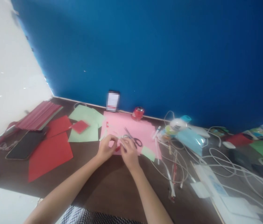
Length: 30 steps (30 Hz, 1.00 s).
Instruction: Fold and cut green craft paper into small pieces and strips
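Observation:
My left hand [106, 147] and my right hand [128, 152] meet over the near edge of a pink paper sheet [131, 129] on the dark table [108, 186]. Both have their fingers pinched together on a small red piece of paper [117, 148] held between them. A thin pale strip lies just beyond the fingertips. Black-handled scissors [133, 139] rest on the pink sheet, right beside my right hand.
Red sheets [49, 154], green sheets [88, 123] with a small red square [80, 126], a dark phone [25, 145] and a red folder [39, 115] lie left. A red tape roll [138, 113] and a small card stand at the blue wall. White cables [224, 168], pens and a blue pouch [189, 140] crowd the right.

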Motion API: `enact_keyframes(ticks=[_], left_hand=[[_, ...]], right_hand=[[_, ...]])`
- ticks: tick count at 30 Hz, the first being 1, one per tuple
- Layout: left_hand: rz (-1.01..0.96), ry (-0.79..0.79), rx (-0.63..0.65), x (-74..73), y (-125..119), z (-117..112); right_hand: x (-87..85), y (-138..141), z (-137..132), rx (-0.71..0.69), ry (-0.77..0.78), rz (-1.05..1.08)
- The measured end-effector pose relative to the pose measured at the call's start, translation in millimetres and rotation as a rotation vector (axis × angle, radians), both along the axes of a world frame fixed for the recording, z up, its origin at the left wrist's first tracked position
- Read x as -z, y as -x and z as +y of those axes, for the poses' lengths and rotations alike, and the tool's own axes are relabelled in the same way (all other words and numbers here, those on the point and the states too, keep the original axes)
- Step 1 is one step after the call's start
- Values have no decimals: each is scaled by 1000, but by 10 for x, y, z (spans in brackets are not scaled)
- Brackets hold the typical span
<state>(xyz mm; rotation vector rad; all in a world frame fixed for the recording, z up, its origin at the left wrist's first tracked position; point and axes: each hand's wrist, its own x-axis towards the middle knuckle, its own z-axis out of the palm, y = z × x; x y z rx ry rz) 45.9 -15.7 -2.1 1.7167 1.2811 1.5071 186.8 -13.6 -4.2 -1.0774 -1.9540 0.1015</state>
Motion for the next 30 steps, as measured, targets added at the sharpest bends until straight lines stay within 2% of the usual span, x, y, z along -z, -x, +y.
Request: enact_keyframes(ticks=[7,14,16,23,30], left_hand=[[-210,-2,32,-7,-21,9],[-429,114,138,-18,-50,14],[-424,142,162,1,-52,21],[-215,209,137,28,-24,16],[-285,185,141,-70,-13,2]], right_hand=[[-3,-2,-4,-21,-40,-52],[6,-20,2,19,-88,-26],[9,-21,3,32,-104,-13],[8,-4,-11,12,-87,4],[-53,27,-39,-20,-80,-11]])
